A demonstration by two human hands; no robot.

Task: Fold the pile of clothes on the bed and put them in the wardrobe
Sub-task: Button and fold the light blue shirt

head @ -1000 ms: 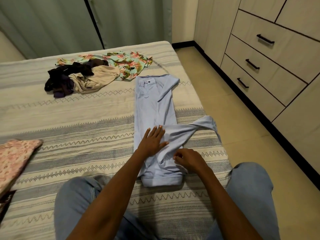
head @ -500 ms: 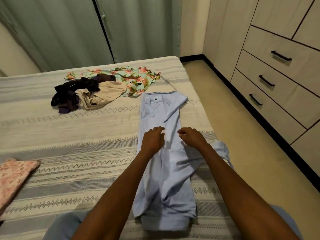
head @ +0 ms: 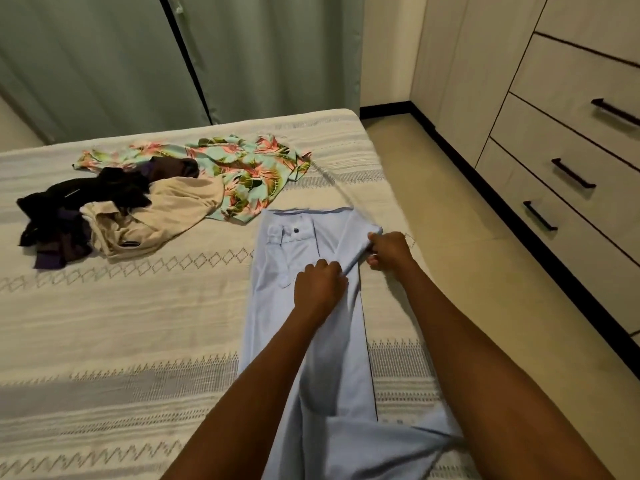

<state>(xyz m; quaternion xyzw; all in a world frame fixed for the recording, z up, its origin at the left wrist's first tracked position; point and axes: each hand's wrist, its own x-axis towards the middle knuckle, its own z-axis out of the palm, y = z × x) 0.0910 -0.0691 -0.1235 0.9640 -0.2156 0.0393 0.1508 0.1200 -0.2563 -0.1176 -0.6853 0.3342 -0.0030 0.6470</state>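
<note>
Both hands [head: 353, 268] on blue trousers [head: 308, 334]

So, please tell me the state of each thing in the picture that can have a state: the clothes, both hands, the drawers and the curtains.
Light blue trousers: flat on the bed, unfinished.
Left hand: pinching the trousers' fabric.
Right hand: gripping the waist corner.
Floral garment: spread out, unfolded.
Beige garment: crumpled.
Dark clothes: heaped, unfolded.
Drawers: closed.
Curtains: drawn.
</note>
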